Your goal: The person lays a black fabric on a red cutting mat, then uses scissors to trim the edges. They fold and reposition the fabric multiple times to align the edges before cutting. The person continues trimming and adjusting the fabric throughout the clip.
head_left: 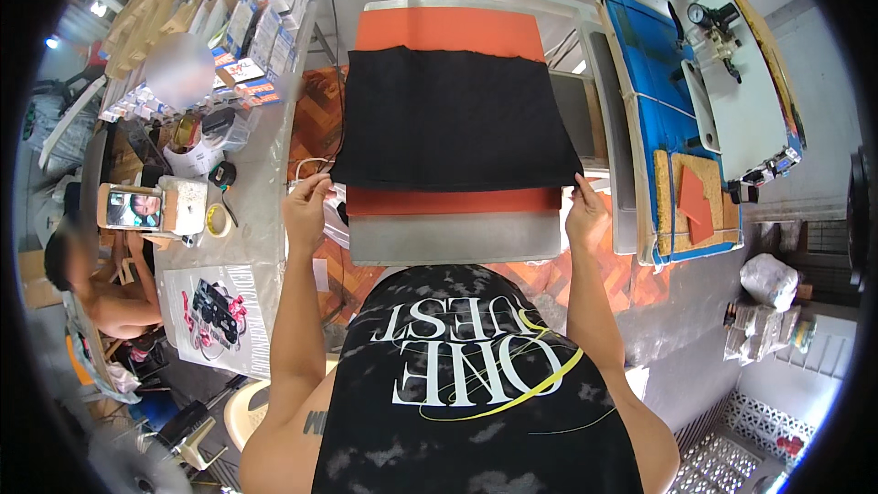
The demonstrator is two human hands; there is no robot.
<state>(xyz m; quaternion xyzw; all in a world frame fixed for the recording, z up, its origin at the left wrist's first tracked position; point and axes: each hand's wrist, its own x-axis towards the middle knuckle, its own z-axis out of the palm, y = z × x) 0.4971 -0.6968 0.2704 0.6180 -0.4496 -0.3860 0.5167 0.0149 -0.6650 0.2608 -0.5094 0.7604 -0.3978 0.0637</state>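
A black fabric piece [457, 119] lies spread over an orange pad [448, 29], its near edge drawn straight between my two hands. My left hand [308, 206] pinches the near left corner of the fabric. The near right corner is gripped between the thumb and fingers of my right hand [586, 210]. Orange shows past the fabric at the far and near sides. Under the pad sits a grey metal plate [457, 238].
On the right stands a press with a blue panel [654, 82] and a pressure gauge [698, 15]. A grey table [261, 220] at left bears stacked boxes [265, 27], a propped phone [135, 209] and a tape roll [218, 220]. Another person [119, 297] sits beyond it.
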